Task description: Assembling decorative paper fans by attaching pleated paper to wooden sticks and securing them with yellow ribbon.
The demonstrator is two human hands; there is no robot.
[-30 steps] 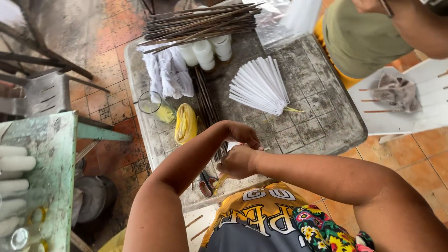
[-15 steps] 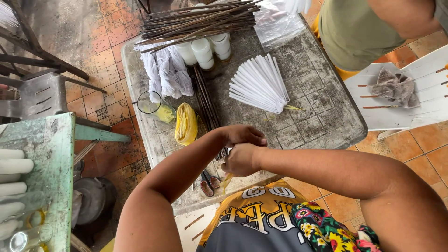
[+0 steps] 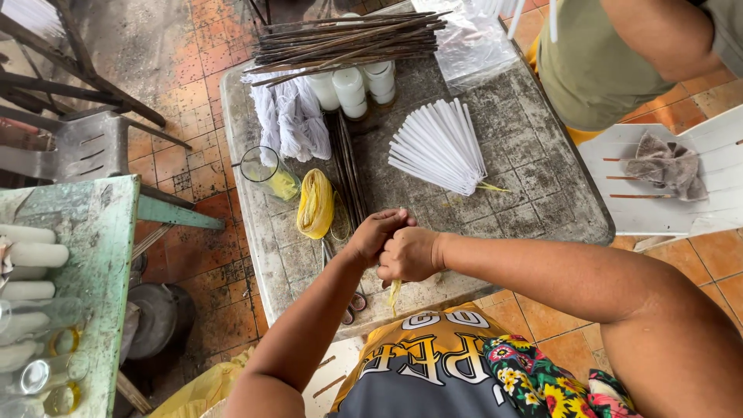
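From my feed, far left: green side table (image 3: 93,232) with pale candles (image 3: 31,255) at its edge. On the grey stone table (image 3: 557,193): glass cup (image 3: 263,166), white wick bundle (image 3: 290,116), yellow string roll (image 3: 316,203), dark sticks (image 3: 348,35) at the back, scissors (image 3: 352,298) near the front edge. Left hand (image 3: 375,232) and right hand (image 3: 410,255) touch, both fists curled, fingers pressed together pinching a yellow string strand (image 3: 395,292) that hangs below the right fist. Right of that, a fan of white sticks (image 3: 441,147); then a white chair (image 3: 665,193) with a rag (image 3: 665,162)
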